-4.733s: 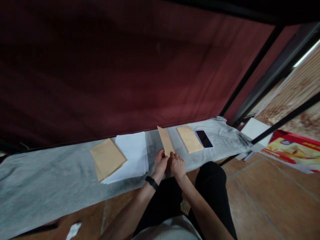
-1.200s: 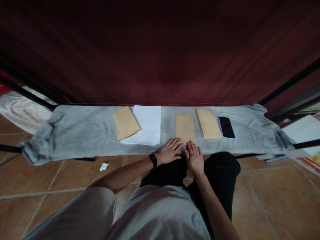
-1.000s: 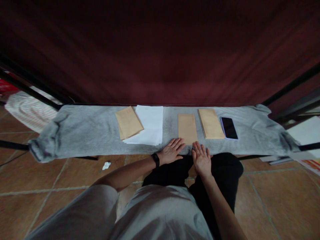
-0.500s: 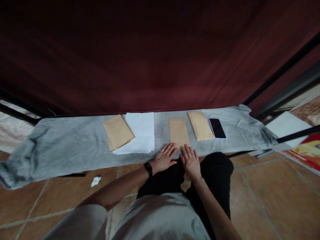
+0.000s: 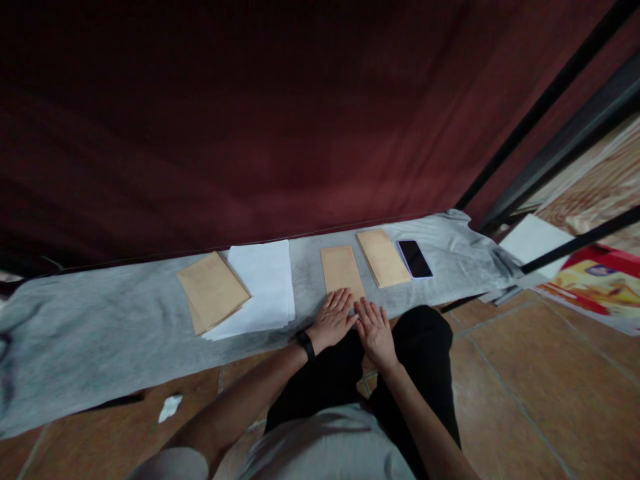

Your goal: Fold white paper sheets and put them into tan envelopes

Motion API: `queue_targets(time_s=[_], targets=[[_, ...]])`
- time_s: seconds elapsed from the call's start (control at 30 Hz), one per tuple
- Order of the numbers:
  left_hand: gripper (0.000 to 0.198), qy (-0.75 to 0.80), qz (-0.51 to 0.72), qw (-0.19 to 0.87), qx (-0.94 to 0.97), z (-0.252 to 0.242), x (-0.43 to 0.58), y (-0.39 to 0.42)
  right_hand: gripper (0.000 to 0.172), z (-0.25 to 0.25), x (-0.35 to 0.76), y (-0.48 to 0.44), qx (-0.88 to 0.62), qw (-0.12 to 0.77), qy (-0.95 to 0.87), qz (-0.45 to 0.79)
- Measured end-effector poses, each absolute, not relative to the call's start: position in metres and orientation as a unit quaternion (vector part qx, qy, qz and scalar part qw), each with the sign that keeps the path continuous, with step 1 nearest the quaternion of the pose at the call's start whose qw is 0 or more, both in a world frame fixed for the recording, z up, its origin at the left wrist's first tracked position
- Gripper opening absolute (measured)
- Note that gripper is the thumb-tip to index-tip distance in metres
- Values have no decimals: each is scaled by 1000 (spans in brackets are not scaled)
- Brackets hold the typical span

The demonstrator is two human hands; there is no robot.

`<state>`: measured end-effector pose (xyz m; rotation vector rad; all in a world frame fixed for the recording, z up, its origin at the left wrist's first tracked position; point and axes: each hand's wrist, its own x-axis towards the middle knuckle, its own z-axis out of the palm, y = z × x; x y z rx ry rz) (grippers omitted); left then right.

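Observation:
A brown paper envelope [image 5: 343,268] lies flat on the grey cloth in front of me. My left hand [image 5: 332,321], with a black band on its wrist, rests flat over the envelope's near edge, fingers stretched out. Beside it, my right hand [image 5: 375,333] lies flat at the near right corner, its fingers extended too. Both hands cover the lower end of the envelope. To the right is a stack of brown envelopes [image 5: 384,259]. Further left, several brown envelopes [image 5: 214,292] lie fanned partly over white paper sheets [image 5: 270,287].
A phone [image 5: 415,259] lies right of the envelope stack. The grey cloth [image 5: 125,333] covers a long narrow bench against a dark red curtain [image 5: 300,133]. Black metal bars [image 5: 545,107] stand at the right. A crumpled white tissue [image 5: 170,408] is on the tiled floor.
The view has turned, so the bench now slants up to the right. My hands have come closer together, and my left hand reaches further over the envelope.

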<state>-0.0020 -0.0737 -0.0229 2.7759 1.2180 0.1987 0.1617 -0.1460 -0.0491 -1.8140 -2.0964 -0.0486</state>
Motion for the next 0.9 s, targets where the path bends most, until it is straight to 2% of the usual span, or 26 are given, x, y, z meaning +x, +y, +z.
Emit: queue_targets(time_s=[0.4, 0.9], targets=[[64, 468, 36, 58, 881, -25, 43, 2, 48, -45, 159, -144, -655, 185, -732, -7], [68, 497, 66, 72, 862, -23, 60, 66, 49, -53, 159, -143, -655, 200, -729, -19]])
